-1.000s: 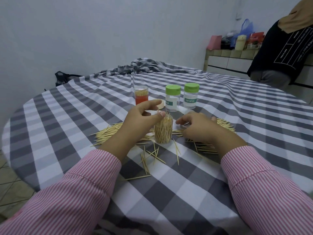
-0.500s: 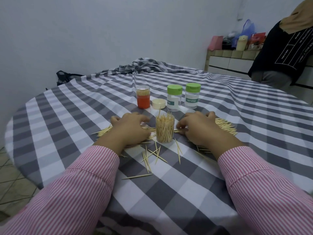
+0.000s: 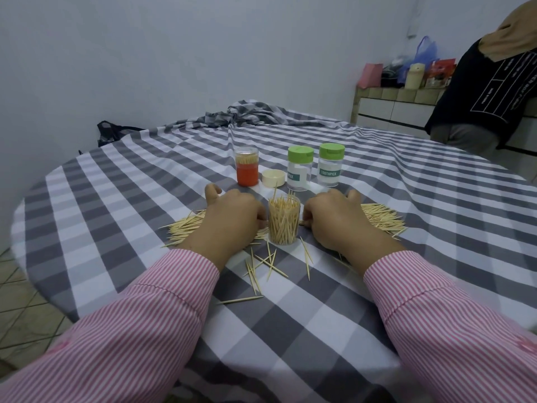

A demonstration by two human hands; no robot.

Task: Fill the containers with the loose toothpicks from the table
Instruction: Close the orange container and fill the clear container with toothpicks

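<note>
Left hand (image 3: 229, 216) and right hand (image 3: 334, 219) on toothpick piles (image 3: 380, 218) flanking open filled container (image 3: 283, 221), fingers curled under, grasp indeterminable, checked tabletop (image 3: 116, 199).

The open jar (image 3: 283, 221) stands on the table (image 3: 122, 205). Left of the jar rests the left hand (image 3: 229, 219), right of it the right hand (image 3: 337, 219), both on toothpick piles (image 3: 380, 218). Behind the jar stand 3 containers (image 3: 300, 168) and a lid (image 3: 273, 178). Before the jar lie scattered toothpicks (image 3: 261, 266).
</note>
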